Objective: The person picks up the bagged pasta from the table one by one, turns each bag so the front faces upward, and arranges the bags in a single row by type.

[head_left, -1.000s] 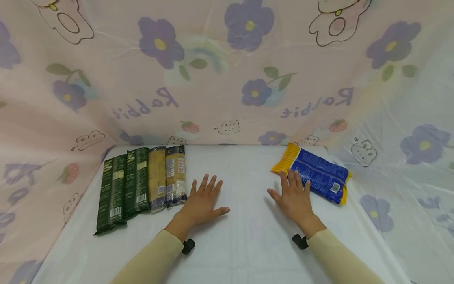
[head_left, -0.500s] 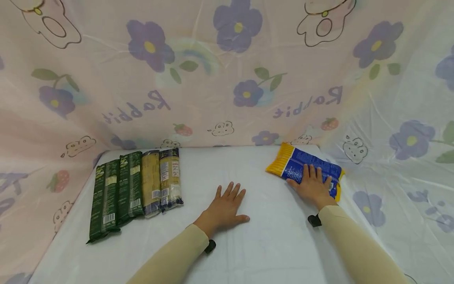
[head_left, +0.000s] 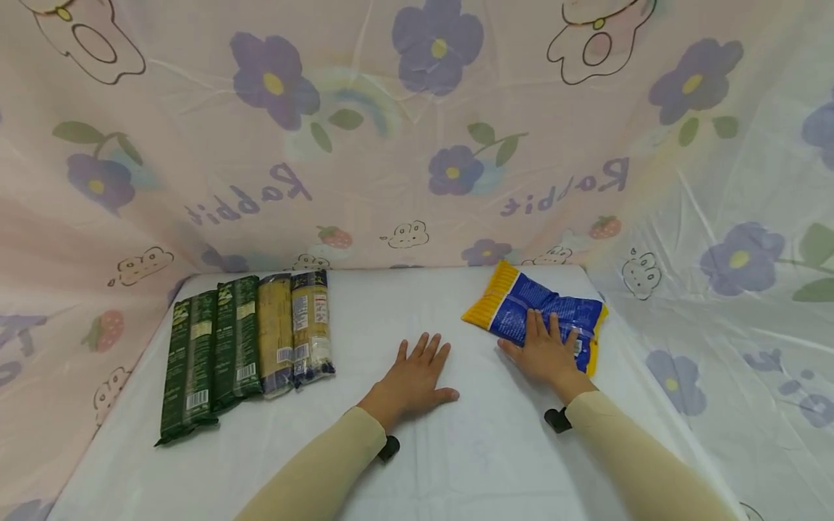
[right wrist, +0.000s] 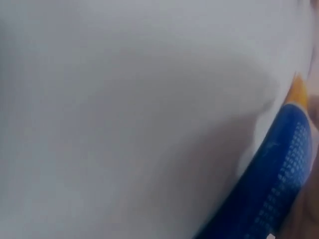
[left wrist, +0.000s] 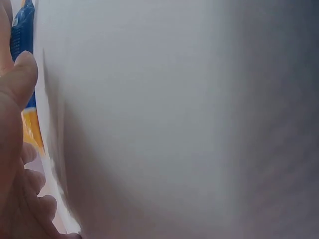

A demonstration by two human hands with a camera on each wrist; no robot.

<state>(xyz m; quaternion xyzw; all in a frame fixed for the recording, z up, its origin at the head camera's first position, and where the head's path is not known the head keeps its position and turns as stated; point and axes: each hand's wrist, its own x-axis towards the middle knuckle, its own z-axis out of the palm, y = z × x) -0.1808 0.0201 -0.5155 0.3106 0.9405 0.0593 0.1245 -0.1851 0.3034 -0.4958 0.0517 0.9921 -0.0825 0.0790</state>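
A blue packet with yellow ends [head_left: 517, 304] lies at the right of the table, creased near its middle. My right hand [head_left: 550, 354] rests on its near side, fingers laid out over the top and thumb spread toward the left. In the right wrist view the blue packet [right wrist: 269, 184] fills the lower right, and little of the hand shows. My left hand [head_left: 412, 380] is spread palm down over the table's middle, holding nothing. Its thumb [left wrist: 22, 79] and fingertips show at the left edge of the left wrist view, with the packet beyond.
On the left, two green packets [head_left: 189, 362] [head_left: 237, 340] and two clear packets of dry noodles [head_left: 276, 329] [head_left: 311, 325] lie side by side. A white sheet [head_left: 469, 463] covers the table. Printed curtains [head_left: 365, 181] stand around its back and sides.
My right hand has moved onto the blue packet and drawn it left, creasing it. My left hand has shifted right and then stayed. The head view has turned slightly.
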